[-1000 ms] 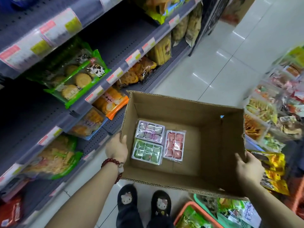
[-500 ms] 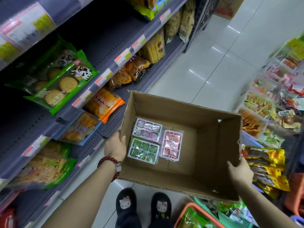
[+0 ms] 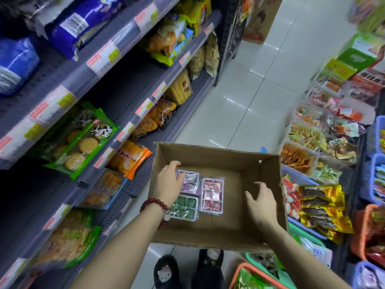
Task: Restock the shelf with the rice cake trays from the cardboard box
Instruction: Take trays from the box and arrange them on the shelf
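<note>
Rice cake trays, purple (image 3: 190, 182), pink (image 3: 212, 194) and green (image 3: 184, 207), lie flat at 9 o'clock on the floor of the cardboard box (image 3: 216, 157). The left hand (image 3: 167, 182) rests spread fingers on the purple tray; the right hand (image 3: 262, 202) hovers open, holding nothing. Grey shelves (image 3: 125, 34) of snack bags flank a white tiled aisle (image 3: 239, 105).

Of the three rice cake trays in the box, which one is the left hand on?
The purple tray, at the box's far left. The left hand rests over it; the green tray lies nearer the person and the pink tray to its right.
</note>
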A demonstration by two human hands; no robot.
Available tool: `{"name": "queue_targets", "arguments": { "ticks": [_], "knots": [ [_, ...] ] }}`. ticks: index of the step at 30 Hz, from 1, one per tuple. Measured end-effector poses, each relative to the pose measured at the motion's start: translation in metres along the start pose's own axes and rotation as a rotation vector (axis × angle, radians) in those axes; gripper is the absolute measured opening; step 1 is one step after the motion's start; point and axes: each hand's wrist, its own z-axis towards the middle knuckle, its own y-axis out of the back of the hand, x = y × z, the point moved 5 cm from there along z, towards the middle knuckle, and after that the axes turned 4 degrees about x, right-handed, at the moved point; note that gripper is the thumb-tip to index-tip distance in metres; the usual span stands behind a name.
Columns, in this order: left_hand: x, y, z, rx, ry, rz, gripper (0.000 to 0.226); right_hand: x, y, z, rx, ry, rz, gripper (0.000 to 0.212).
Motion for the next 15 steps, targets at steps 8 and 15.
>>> {"name": "queue_targets", "arguments": {
  "ticks": [8, 15],
  "knots": [
    [0.043, -0.094, 0.068, 0.137, 0.005, 0.001, 0.05, -0.054, -0.078, 0.056, 0.171, -0.042, 0.094, 0.052],
    [0.102, -0.18, 0.151, 0.215, -0.009, 0.092, 0.058, -0.095, -0.175, 0.126, 0.254, -0.128, 0.173, 0.07]
  ]
}}
